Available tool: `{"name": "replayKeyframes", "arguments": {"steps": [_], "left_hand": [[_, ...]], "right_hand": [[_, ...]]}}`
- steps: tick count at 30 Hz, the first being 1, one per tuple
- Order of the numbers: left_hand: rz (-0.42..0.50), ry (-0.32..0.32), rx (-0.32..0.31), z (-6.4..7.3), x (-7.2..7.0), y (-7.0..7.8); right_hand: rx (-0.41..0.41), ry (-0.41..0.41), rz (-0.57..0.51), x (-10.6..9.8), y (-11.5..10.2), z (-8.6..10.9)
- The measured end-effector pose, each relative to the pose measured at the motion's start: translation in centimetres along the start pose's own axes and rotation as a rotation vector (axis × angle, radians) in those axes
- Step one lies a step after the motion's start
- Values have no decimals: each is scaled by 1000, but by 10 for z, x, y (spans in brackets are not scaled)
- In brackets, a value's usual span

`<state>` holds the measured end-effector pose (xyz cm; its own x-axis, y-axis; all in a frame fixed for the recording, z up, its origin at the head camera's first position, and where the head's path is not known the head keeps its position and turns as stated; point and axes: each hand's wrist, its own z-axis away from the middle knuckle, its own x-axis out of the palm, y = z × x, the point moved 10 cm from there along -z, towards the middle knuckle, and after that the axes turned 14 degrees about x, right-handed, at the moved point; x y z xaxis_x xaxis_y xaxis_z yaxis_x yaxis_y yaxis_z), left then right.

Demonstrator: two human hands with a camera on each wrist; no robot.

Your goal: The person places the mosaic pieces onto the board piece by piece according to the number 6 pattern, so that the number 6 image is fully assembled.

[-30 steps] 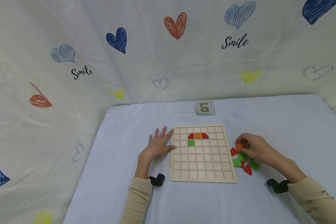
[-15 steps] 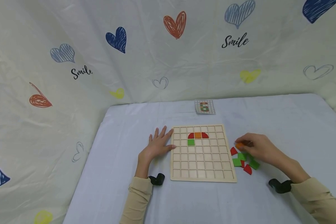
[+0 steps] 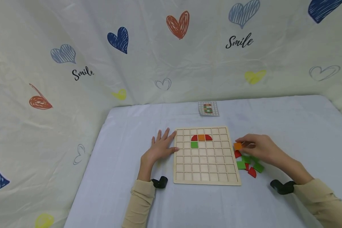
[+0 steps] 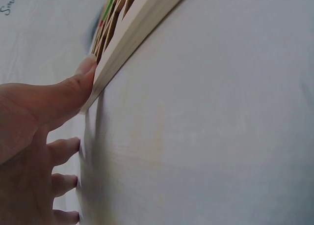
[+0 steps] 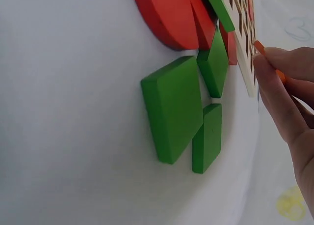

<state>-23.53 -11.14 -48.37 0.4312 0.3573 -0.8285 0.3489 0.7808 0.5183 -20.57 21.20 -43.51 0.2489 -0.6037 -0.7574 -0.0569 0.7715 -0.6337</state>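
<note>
Head view: as I watch, the right hand, pinching an orange tile, shifts nearer the right edge of the board, still off it; the left hand lies spread.

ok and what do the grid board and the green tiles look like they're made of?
Grid board: likely wood, bare and matte, going by its pale tan surface and the browner grid edges in the wrist views.
Green tiles: painted wood or plastic, I can't tell which; faces and edges look smooth and solid green.
</note>
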Motion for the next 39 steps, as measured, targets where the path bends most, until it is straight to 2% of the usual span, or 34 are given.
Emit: {"name": "replayKeyframes", "arguments": {"steps": [11,21,26,36,39], "left_hand": [[-9,-11,3,0,1,1],[-9,-7,-5,1,1,3],[-6,-6,-3,0,2,3],[-10,-9,-12,-1,1,0],[-9,-11,-15,-2,1,-1]], "right_hand": [[-26,-21,-60,8,-13,-4],[7,-50,-86,20,-20,-13],[-22,-52,-99,22,-31,-16],[2,-114,-96,35,-45,-26],[-15,-132,-104,41,-51,-29]]}}
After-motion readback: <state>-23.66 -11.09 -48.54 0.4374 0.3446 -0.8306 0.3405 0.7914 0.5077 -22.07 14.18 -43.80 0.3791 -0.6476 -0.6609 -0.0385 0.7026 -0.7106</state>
